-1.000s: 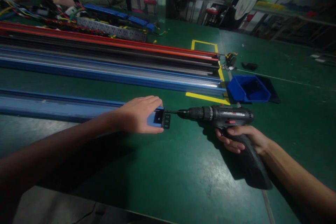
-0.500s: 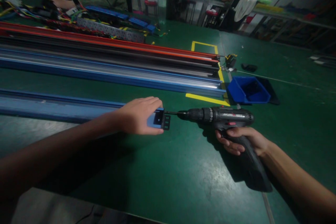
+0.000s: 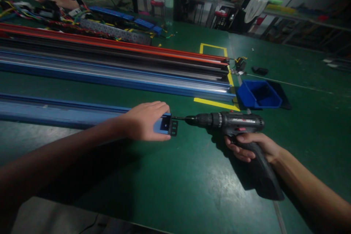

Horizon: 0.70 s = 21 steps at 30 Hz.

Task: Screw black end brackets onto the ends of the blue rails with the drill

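Your left hand (image 3: pixel 144 121) grips the blue, black-ended rail (image 3: pixel 72 112), left of the bin (image 3: pixel 246 95); your right hand (image 3: pixel 269 147) grips the black drill (image 3: pixel 238 120), bit (image 3: pixel 180 118) apparently touching the rail. Both positions unchanged since earlier.

The person's left arm (image 3: pixel 74 148) reaches over the near edge of the worktop (image 3: pixel 186 182), left hand (image 3: pixel 142 121) palm-down and clasping, thumb (image 3: pixel 161 136) apart from fingers (image 3: pixel 157 106); the right hand (image 3: pixel 266 145) curls inward, gripping.

Black drill (image 3: pixel 241 120) level; bit (image 3: pixel 178 118) at blue rail (image 3: pixel 65 113) end.
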Motion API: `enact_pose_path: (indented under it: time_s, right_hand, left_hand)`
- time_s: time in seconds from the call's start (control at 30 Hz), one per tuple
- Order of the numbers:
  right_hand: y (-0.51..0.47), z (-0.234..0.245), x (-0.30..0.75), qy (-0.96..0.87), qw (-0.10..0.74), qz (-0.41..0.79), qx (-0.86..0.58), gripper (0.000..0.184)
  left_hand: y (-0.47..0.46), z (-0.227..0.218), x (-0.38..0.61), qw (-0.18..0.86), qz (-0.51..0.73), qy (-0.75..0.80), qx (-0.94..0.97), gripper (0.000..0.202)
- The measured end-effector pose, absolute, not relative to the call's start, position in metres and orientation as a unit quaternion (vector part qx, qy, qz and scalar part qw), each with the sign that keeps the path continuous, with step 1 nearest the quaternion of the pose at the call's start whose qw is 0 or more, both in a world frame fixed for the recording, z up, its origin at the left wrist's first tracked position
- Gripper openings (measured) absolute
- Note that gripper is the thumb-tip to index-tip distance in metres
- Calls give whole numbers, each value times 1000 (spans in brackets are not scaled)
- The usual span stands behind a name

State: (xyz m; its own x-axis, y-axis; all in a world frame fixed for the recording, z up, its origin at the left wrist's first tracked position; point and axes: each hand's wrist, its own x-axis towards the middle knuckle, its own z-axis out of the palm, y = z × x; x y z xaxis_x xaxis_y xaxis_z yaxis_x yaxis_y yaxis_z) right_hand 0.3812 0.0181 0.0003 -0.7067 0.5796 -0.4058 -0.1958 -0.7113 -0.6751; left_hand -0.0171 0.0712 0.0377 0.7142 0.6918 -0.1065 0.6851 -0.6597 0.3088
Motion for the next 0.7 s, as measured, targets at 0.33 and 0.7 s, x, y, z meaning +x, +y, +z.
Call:
enact_pose_path:
  time_s: [0.33,0.7]
  right_hand:
    - [17,-1,381,-312,227,868,-313,22]
    - [15,0,380,-310,225,870,-310,17]
  left_hand:
    - [70,38,-17,167,8,377,911,56]
    - [71,38,-17,173,8,378,910,58]
